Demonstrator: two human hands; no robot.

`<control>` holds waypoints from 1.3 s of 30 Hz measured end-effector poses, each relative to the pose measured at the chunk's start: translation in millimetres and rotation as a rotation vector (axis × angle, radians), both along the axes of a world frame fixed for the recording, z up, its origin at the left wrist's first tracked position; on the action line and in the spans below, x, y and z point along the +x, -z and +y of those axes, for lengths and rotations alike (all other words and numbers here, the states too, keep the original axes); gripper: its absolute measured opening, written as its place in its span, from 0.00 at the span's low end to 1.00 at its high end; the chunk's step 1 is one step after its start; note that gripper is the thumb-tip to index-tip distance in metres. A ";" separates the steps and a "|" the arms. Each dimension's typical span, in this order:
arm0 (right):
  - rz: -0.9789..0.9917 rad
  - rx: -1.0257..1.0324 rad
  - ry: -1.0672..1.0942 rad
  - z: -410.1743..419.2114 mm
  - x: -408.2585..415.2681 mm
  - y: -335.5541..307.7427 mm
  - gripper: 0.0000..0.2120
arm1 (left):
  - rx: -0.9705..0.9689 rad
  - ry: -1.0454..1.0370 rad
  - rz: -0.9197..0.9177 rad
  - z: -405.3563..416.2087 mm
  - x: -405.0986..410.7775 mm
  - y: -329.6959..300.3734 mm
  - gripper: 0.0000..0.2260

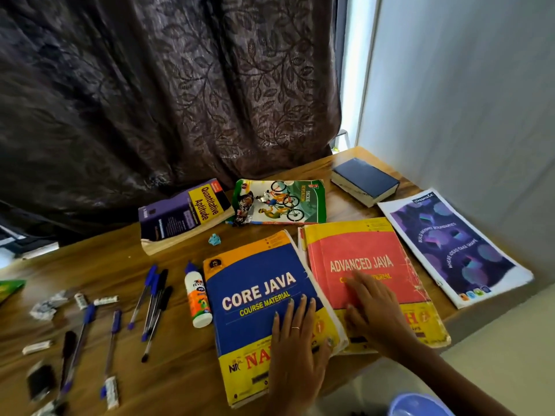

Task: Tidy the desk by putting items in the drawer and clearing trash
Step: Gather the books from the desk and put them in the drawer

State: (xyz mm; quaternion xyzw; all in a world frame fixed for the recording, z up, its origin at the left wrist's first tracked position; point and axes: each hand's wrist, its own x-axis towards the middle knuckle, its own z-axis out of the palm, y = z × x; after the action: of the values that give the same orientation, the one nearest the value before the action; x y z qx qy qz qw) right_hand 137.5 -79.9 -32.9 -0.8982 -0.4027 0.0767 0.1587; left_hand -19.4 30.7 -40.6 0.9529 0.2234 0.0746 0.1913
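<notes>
Wooden desk (pixel 99 271), dark leaf-patterned curtain (pixel 168 94) behind it

Books, six: blue "Core Java" book (pixel 258 295) nearest, red "Advanced Java" book (pixel 369 271) just beside it on the right, purple "Quantitative Aptitude" book (pixel 180 217) further back, green cycling-cover notebook (pixel 288 202), dark blue hardback (pixel 365 180) at the far corner, purple-cover notebook (pixel 453 247) at the right edge

Glue bottle (pixel 197 295), one, lying just left of the Core Java book. Pens (pixel 153 298): about seven loose on the left half, blue and black; exact count unsure, blurred. Several small white erasers or wrappers (pixel 105 300) among them

Trash: crumpled snack wrapper (pixel 244 210) on the cycling notebook's left edge; small blue scrap (pixel 214 239) on bare wood

Left hand (pixel 295 343): fingers straight, flat on the Core Java cover, ring on one finger. Right hand (pixel 375 307): fingers spread, flat on the Advanced Java cover. Neither grips anything
</notes>
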 end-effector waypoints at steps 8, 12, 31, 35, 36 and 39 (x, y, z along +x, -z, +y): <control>0.011 -0.146 -0.139 20.7 29.0 1.0 0.29 | -0.037 -0.024 0.207 1.4 -0.4 -13.6 0.37; 0.053 -0.120 -0.148 37.8 38.8 -6.4 0.28 | -0.153 -0.264 -0.018 12.3 -13.6 0.3 0.34; -0.096 -0.399 -0.544 -6.9 10.4 -14.1 0.61 | 0.017 -0.506 0.040 29.8 -42.8 -1.7 0.34; -0.176 -0.434 -0.561 -9.7 10.0 -21.3 0.58 | 0.033 -0.482 0.013 34.1 -46.6 0.4 0.37; -0.187 -0.449 -0.558 -8.7 9.7 -25.0 0.57 | 0.033 -0.480 0.008 34.5 -46.9 0.6 0.39; -0.271 -0.330 -0.538 -8.6 7.5 -27.5 0.51 | 0.033 -0.484 0.009 35.1 -47.4 1.3 0.40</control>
State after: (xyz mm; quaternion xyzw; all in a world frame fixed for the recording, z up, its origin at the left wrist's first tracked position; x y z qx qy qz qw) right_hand 145.0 -88.6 -5.3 -0.7753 -0.6249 0.0597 -0.0697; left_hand -66.8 65.7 -41.9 0.8750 0.4447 0.1174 0.1512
